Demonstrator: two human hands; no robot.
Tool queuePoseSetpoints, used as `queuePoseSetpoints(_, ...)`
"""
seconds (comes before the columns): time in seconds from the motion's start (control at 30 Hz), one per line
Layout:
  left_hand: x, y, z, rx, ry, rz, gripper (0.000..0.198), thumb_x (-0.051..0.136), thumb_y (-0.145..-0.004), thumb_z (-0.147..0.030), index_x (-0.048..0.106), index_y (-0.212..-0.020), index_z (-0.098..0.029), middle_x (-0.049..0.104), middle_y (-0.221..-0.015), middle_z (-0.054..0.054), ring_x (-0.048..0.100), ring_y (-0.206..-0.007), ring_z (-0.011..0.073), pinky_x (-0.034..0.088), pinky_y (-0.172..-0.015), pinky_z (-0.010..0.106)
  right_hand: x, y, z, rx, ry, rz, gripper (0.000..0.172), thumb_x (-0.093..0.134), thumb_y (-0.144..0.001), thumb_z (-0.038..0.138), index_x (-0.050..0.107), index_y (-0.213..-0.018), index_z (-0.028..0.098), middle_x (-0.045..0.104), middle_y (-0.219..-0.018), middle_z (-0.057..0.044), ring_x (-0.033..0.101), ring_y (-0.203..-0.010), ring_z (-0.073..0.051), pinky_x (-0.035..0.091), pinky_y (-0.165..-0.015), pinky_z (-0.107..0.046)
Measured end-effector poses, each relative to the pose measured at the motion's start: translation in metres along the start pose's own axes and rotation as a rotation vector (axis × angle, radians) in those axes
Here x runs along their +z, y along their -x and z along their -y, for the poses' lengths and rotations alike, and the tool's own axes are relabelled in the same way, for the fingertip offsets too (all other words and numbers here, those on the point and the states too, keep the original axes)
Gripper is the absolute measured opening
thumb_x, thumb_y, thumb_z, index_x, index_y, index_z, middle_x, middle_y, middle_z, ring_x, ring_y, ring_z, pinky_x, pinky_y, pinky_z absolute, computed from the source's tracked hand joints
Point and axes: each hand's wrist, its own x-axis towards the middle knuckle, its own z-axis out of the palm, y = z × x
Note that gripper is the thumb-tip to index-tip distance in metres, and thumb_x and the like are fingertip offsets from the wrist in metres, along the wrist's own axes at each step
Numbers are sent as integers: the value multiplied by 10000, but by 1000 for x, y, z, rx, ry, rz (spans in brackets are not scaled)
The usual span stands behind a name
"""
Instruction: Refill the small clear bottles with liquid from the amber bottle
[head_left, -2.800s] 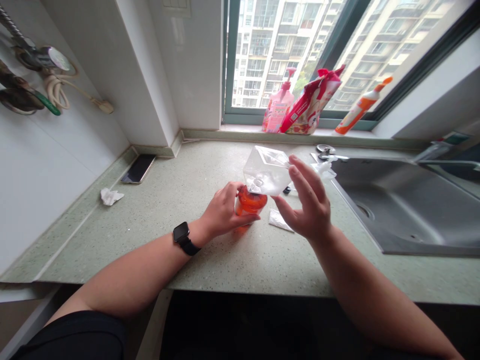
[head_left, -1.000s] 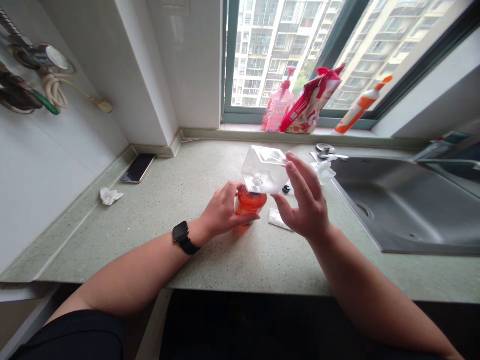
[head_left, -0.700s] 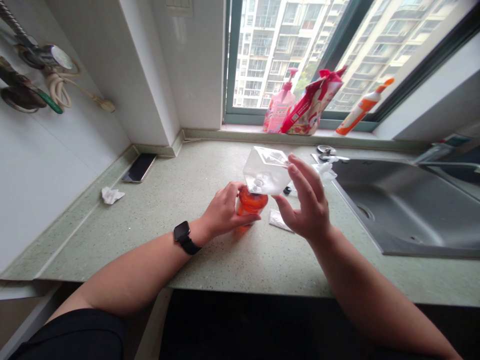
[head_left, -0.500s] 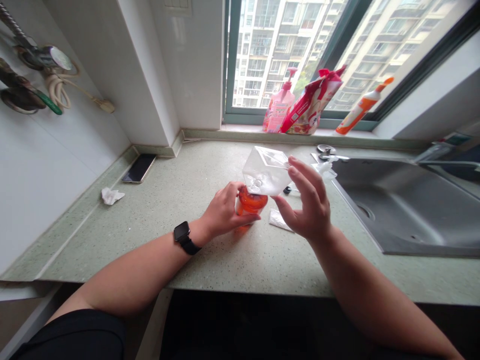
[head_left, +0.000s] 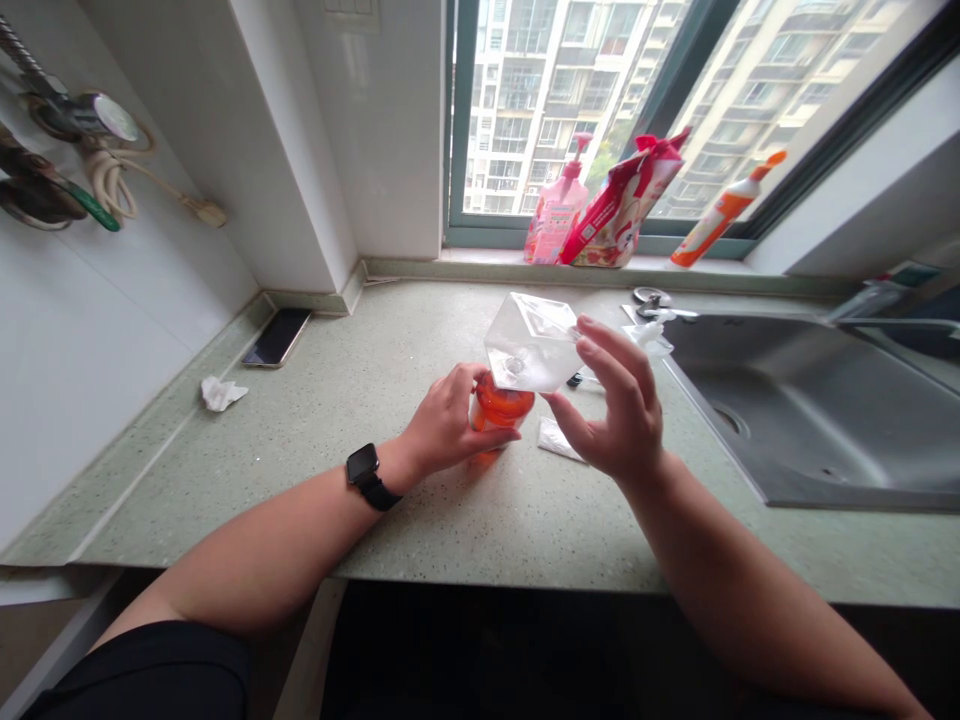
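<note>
Green speckled counter (head_left: pixel 300 400): It goes across the whole view. A steel sink (head_left: pixel 817 420) sits in it at the right.

Window (head_left: pixel 570 120): It is at the top middle, with tall buildings outside. On its ledge I see a pink pump bottle (head_left: pixel 556 215), a red pouch (head_left: pixel 619 205) and an orange and white squeeze bottle (head_left: pixel 720 225).

Left wall: A coiled cord (head_left: pixel 105 175) hangs at the upper left.

Main things: An orange bottle (head_left: pixel 499 412) stands near the middle of the counter. A clear square bottle (head_left: pixel 529 345) is upside down right on top of it, and its low end seems to meet the orange bottle's top.

My left hand (head_left: pixel 450 425): It curls around the orange bottle, fingers pressed on its side. A black watch (head_left: pixel 363 464) is on that wrist.

My right hand (head_left: pixel 619 410): Its fingers are spread at the clear bottle's right side, and the thumb points to its low corner. I cannot tell how hard it grips.

Small things: A phone (head_left: pixel 277 337) and a crumpled tissue (head_left: pixel 221 393) lie on the left of the counter. A white packet (head_left: pixel 559 440) lies just below my right hand.
</note>
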Motion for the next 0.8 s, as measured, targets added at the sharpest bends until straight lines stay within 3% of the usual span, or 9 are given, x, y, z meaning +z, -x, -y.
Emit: queuePoseSetpoints(0.8,1,1,1,18,4,-16,769,884,-775,-650,498,-1281,-219,683,-1217,130,693,-1084,307,569,-933,474,-4,-7,-1,-41,-5,14,856,776,-865,187,419,-1643,225,574,-1562,-169,611,-1404,-376,578,-1113,-607)
